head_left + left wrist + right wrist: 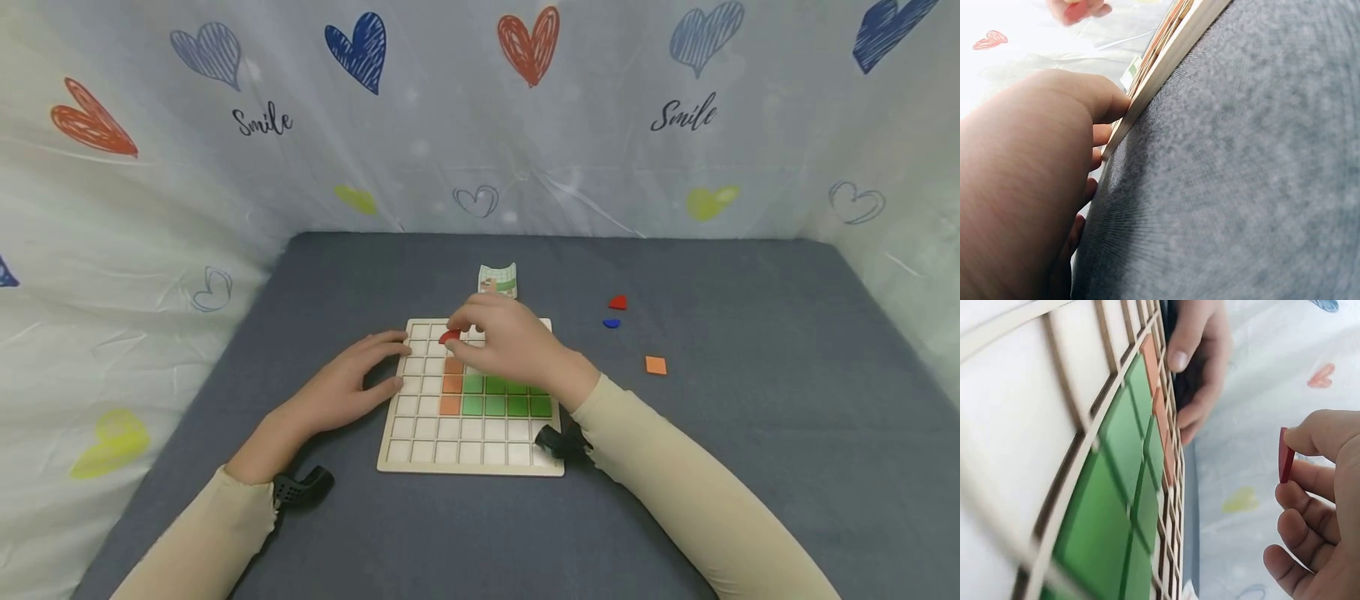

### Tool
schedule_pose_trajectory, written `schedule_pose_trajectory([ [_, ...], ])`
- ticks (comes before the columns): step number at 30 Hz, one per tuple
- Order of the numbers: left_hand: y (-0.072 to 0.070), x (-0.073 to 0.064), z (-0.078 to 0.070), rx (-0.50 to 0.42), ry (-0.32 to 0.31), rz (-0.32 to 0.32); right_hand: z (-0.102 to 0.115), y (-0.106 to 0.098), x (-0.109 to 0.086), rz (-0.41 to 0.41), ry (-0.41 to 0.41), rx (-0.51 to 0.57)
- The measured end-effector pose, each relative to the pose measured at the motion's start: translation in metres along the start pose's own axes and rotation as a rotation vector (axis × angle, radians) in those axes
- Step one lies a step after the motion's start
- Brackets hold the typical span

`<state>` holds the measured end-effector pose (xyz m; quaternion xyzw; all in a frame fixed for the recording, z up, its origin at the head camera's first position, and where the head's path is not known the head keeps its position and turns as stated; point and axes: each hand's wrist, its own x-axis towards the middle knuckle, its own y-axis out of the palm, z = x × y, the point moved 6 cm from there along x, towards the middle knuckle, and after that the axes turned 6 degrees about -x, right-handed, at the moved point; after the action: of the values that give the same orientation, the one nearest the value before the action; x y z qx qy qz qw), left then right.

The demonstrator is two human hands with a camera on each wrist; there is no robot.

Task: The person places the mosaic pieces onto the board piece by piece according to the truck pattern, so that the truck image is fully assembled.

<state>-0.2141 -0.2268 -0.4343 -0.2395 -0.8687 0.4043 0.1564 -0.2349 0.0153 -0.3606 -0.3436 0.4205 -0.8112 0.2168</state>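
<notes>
A wooden grid board (423, 452) lies flat on the table, with green square tiles (517, 406) and a short column of orange square tiles (452, 384) set in its cells. My left hand (348, 383) rests against the board's left edge, thumb and fingertips touching the rim. Above the upper part of the board, my right hand (510, 337) pinches a small red tile (449, 337) between thumb and index finger. The right wrist view shows this red tile (1284, 455) held off the board, the other fingers loosely curled.
Right of the board lie a red tile (618, 302), a blue half-round tile (611, 323) and an orange square tile (656, 365). Behind the board is a curled printed card (498, 279), partly hidden by my right hand. A curtain (480, 117) with printed hearts hangs at the back.
</notes>
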Motion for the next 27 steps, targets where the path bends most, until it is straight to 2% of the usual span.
schedule_pose_trajectory([
  [4, -0.001, 0.001, 0.0, -0.003, 0.0, 0.0, 0.003, 0.01, 0.01, 0.05, 0.027, 0.035],
  [10, 0.0, 0.004, -0.001, 0.0, 0.009, -0.006, -0.001, 0.027, 0.016, 0.118, 0.055, 0.012],
  [16, -0.001, 0.003, 0.0, -0.003, 0.015, -0.011, -0.006, 0.04, 0.013, 0.13, 0.063, 0.039],
  [21, -0.002, -0.001, -0.001, -0.002, 0.017, -0.011, -0.007, 0.055, 0.01, 0.149, 0.022, 0.004],
  [27, -0.002, 0.0, -0.001, -0.004, 0.019, -0.008, -0.009, 0.06, 0.009, 0.144, 0.042, 0.012],
])
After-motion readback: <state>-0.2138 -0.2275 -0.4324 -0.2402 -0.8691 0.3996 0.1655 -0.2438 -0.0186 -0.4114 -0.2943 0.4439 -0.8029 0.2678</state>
